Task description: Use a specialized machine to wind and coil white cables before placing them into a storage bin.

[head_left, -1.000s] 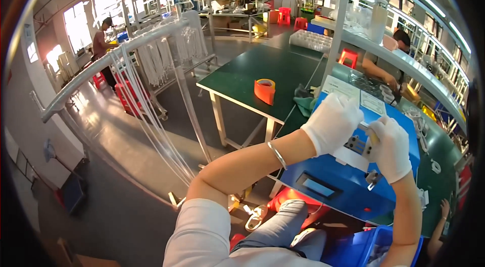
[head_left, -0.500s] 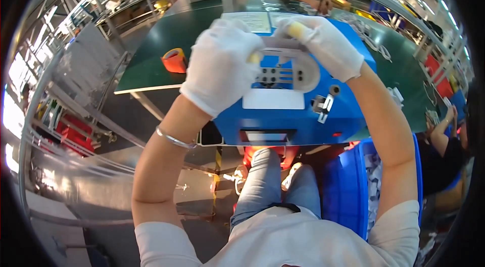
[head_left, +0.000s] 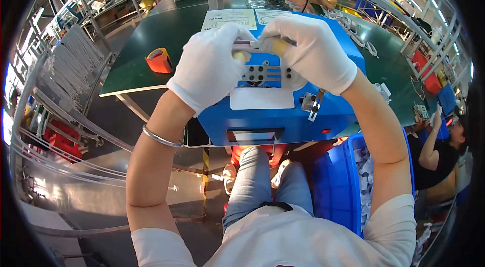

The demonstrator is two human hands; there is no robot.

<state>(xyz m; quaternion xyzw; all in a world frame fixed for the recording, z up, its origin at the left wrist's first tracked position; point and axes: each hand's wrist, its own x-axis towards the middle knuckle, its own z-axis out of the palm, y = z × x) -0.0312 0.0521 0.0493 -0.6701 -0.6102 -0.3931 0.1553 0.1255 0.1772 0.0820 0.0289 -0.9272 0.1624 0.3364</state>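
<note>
While an orange roll (head_left: 159, 60) sits at the blue machine's (head_left: 331, 108) nine o'clock, the left hand (head_left: 209, 67) pinches a thin strip (head_left: 246, 45) at the slotted plate's (head_left: 255, 73) eleven o'clock, its other end seemingly gripped by the right hand (head_left: 312, 52); lifted, apparently not yet set down.

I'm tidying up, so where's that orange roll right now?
In the head view, the orange roll sits on the green table, just left of your gloved left hand.
</note>
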